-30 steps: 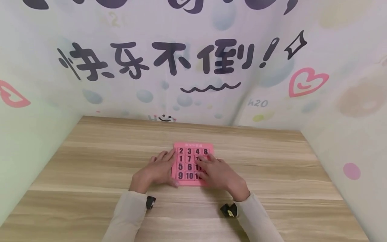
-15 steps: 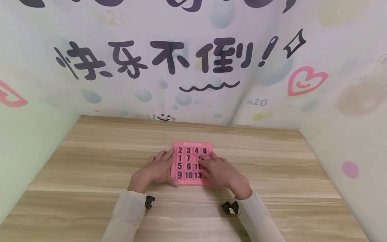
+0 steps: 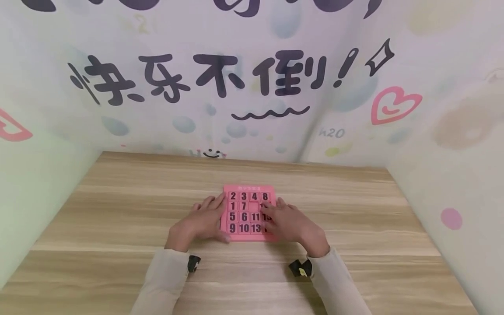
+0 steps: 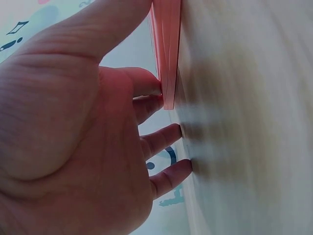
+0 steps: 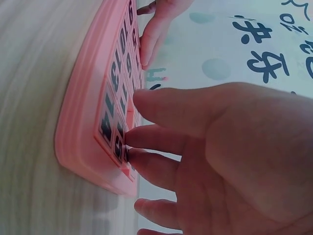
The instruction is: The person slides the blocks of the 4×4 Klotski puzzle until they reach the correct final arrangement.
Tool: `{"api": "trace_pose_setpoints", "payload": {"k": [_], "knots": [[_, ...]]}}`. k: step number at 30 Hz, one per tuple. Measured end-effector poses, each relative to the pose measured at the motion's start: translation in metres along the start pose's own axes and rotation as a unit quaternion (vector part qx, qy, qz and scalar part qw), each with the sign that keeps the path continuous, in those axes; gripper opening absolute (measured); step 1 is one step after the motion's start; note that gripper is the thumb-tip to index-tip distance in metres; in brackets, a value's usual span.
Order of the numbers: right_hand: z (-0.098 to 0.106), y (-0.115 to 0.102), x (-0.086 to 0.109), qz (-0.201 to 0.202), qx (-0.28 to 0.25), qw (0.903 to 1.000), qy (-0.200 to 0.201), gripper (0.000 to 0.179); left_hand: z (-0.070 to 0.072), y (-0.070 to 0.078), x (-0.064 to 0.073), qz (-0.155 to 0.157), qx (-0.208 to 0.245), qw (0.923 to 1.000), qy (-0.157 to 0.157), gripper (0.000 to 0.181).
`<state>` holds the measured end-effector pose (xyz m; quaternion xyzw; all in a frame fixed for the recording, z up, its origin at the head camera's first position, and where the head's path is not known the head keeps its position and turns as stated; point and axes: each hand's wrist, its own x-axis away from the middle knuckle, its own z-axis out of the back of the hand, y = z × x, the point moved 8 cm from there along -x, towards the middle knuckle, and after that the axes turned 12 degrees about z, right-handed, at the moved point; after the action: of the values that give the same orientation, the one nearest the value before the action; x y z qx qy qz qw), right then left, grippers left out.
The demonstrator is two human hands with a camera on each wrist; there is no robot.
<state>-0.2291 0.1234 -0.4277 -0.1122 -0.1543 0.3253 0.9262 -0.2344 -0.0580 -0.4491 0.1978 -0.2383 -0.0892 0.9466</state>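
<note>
A pink number sliding puzzle (image 3: 246, 238) lies flat on the table, its square tiles marked with black numerals. In its second row, a gap (image 3: 253, 206) shows right of the 7. Along the puzzle's left side rests my left hand (image 3: 198, 223), thumb by the near corner; in the left wrist view two fingertips touch the pink side (image 4: 168, 73). My right hand (image 3: 289, 223) lies over the right columns, hiding some tiles. Seen from the right wrist, index and middle fingertips touch tiles near the right edge, and the thumb (image 5: 161, 105) reaches over the puzzle.
The wood-grain table (image 3: 138, 197) stretches around the puzzle. A white backdrop (image 3: 165, 131) with black lettering and bubble prints rises behind it, with side walls left and right. A black strap piece (image 3: 301, 267) sits at the right cuff, another (image 3: 194, 264) at the left.
One second-row tile has slid right under my right fingers, leaving the gap in the third column. My right hand has shifted slightly right over the puzzle; the left stays at its side.
</note>
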Motion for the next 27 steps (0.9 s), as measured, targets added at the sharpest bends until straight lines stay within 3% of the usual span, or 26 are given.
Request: {"api": "trace_pose_setpoints", "payload": {"k": [15, 27], "knots": [[0.0021, 0.0018, 0.0032, -0.021, 0.0, 0.9998, -0.005, 0.05, -0.0006, -0.0033, -0.0034, 0.003, 0.002, 1.0, 0.003, 0.119], [0.0007, 0.0034, 0.0031, -0.006, -0.001, 1.0, -0.006, 0.051, -0.0004, -0.0009, -0.0034, 0.002, -0.005, 1.0, 0.004, 0.119]]}}
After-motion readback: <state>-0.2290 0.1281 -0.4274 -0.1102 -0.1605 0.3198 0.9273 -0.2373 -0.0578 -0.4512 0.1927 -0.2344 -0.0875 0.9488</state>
